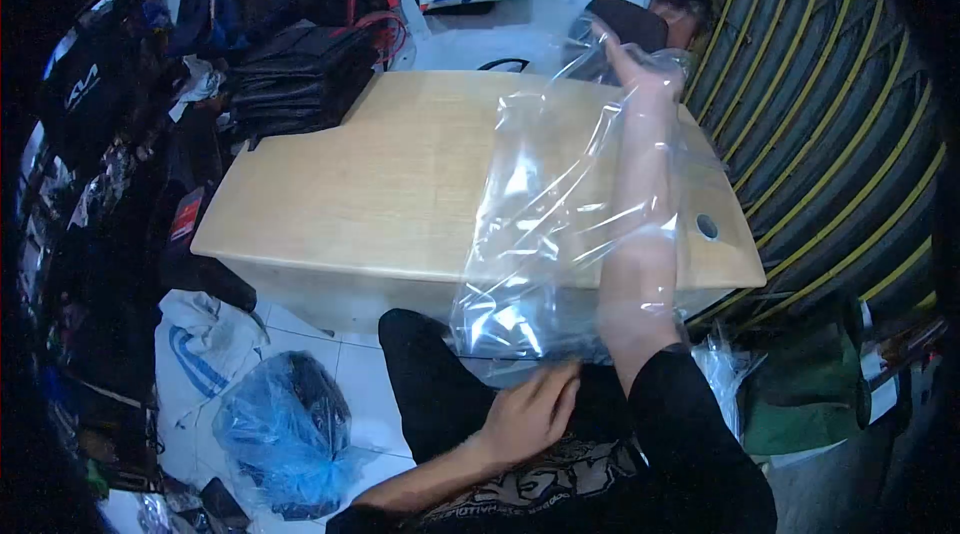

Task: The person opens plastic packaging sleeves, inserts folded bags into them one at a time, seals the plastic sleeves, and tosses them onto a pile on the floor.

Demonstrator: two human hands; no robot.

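Note:
A long clear plastic bag [520, 204] hangs over the table, its lower end close to my lap. My right forearm reaches inside it, and my right hand [645, 79] is near the far end with its fingers apart, seen through the film. Near the bag's lower edge is my left hand [535, 409], its fingers curled in at the film. The fingertips are slightly blurred there, but they appear closed on the bag's edge.
Under the bag stands a low wooden table [400, 184] with a round metal disc [707, 227]. Folded black cases [300, 79] are stacked at its far left corner. A blue plastic bag [285, 429] lies on the tiled floor. Black rolls with yellow edges [810, 104] line the right.

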